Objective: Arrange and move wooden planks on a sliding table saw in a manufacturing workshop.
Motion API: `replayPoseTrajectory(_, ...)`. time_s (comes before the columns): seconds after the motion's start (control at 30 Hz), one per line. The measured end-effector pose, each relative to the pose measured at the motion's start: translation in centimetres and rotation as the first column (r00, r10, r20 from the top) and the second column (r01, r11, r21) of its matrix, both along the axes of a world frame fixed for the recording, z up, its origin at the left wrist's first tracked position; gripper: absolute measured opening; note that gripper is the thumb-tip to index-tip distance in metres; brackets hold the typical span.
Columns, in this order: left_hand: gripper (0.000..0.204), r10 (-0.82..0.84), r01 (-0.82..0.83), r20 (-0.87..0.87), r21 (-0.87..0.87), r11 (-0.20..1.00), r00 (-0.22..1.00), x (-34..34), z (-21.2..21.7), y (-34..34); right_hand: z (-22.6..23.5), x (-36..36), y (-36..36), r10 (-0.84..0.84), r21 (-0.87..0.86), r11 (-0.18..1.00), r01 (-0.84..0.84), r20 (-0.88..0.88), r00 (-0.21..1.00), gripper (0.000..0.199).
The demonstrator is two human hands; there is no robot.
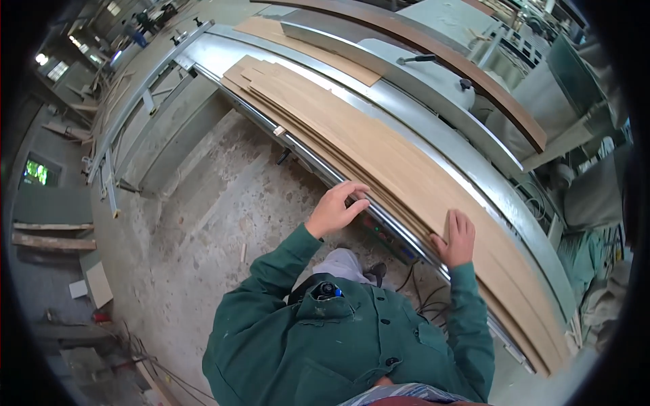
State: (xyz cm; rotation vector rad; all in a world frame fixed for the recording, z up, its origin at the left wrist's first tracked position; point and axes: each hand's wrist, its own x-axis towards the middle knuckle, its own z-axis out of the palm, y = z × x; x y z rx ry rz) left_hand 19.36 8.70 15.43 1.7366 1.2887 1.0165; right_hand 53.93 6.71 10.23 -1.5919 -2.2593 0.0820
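The left hand [333, 210] curls its fingers over the near edge of the stack of thin wooden strips [379, 155], a narrow grip hooked on that edge with the thumb towards the person. The right hand [458, 237] lies flat on top of the same stack, fingers spread and pointing to about 12 o'clock, holding nothing, only pressing down.

The strips are long, pale brown veneer-like boards with a fine straight grain, laid one on another with their far ends staggered. They run across the metal worktop [433, 139] from about 10 o'clock to 4 o'clock, and both hands sit on the near, lower stretch.

How many strips are in the stack is hard to tell, and the far-right end is cut off near the dark rim. The left fingertips are hidden under the edge.

Beyond the strips at 1 o'clock lies a darker long board [474, 74]. A green jacket [338, 338] fills the lower part, with speckled floor [203, 223] at 9 o'clock.
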Motion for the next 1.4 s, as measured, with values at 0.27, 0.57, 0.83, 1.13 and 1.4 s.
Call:
replayPoseTrajectory(0.27,0.080,-0.030,0.255,-0.691,0.226,0.940,0.722,-3.4,-2.6,10.6,2.1,0.8,0.5,0.013,-0.063,0.998,-0.015,-0.020,1.000,0.081)
replayPoseTrajectory(0.57,0.076,-0.217,0.491,-0.768,0.142,0.860,0.602,-5.4,-0.1,16.8,6.5,2.8,2.7,0.047,-0.335,0.936,-0.110,-0.191,0.981,0.065)
replayPoseTrajectory(0.83,0.030,-0.334,0.557,-0.756,0.048,0.829,0.563,-4.0,0.5,20.5,7.2,8.2,1.8,0.036,-0.400,0.914,-0.063,-0.075,0.997,0.044)
replayPoseTrajectory(1.13,0.036,-0.058,0.244,-0.608,0.228,0.943,0.792,-3.1,1.0,22.3,6.1,21.6,-4.4,-0.352,-0.307,0.875,0.375,0.131,0.927,0.031)
replayPoseTrajectory(1.4,0.059,0.692,-0.577,-0.240,0.406,0.709,0.681,0.4,-6.8,31.0,7.3,30.3,0.5,-0.442,-0.220,0.857,0.467,0.153,0.884,0.021)
